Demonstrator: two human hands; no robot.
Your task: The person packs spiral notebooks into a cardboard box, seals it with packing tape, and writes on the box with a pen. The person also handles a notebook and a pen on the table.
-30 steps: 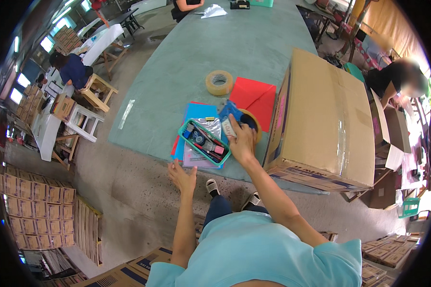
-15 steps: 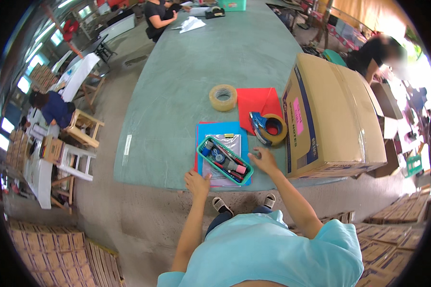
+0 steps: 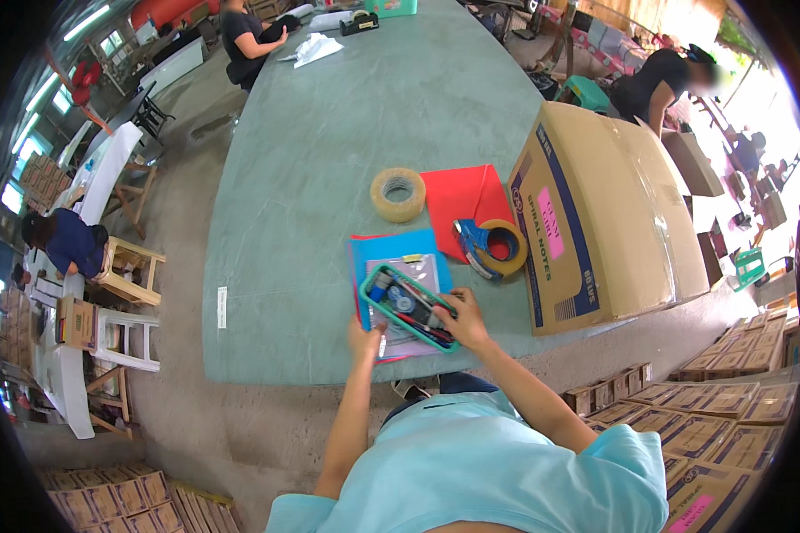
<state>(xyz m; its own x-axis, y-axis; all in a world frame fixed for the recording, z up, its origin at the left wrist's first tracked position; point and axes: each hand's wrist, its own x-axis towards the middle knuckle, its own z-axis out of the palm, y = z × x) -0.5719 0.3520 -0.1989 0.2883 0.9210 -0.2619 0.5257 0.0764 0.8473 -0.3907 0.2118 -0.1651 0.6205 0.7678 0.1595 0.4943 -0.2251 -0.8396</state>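
A small green plastic basket (image 3: 371,302) lies aslant on a stack of flat items near the table's front edge. In it are pens, a blue-and-white round item and other small stationery. Beneath it I see a clear-wrapped spiral notebook (image 3: 427,267) over blue and red folders (image 3: 364,251). My right hand (image 3: 467,322) is closed over the basket's right end; its fingertips cover what lies there. At the stack's lower left edge, my left hand (image 3: 363,342) is closed on the folders, thumb on top, the other fingers partly hidden.
A large carton (image 3: 587,222) stands at the right. Beside it are a blue tape dispenser (image 3: 476,249), a red folder (image 3: 458,195) and a clear tape roll (image 3: 398,195). White crumpled material (image 3: 316,49) lies at the far end. Other people work around; stacked cartons (image 3: 711,400) fill the lower right.
My right hand has moved left onto the basket's right end, covering a pink item seen there before. My left hand has closed in on the stack's edge. The head view has shifted.
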